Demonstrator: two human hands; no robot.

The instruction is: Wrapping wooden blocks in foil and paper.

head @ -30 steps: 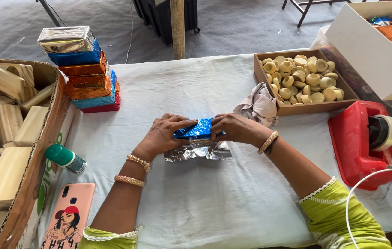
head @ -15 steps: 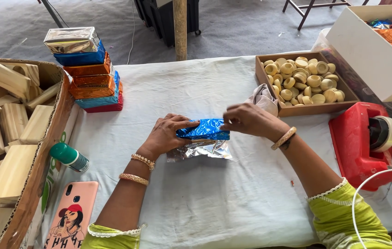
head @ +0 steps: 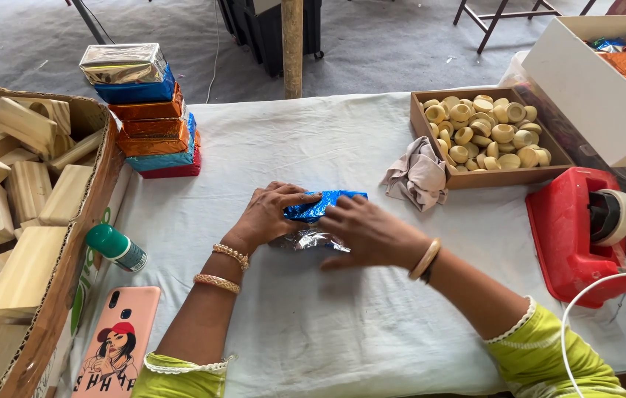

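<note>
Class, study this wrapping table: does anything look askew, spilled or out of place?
The stack of foil-wrapped blocks leans unevenly, its layers offset. A crumpled cloth lies loose beside the tray of round pieces. Nothing spilled.

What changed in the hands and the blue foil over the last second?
The right hand slid from the right end of the blue foil-wrapped block onto its front, pressing it down. The left hand kept gripping the left end. The stack of wrapped blocks and tape dispenser stayed put.

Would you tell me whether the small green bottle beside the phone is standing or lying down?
Lying down: the green bottle rests on its side on the white tablecloth, above the phone.
</note>
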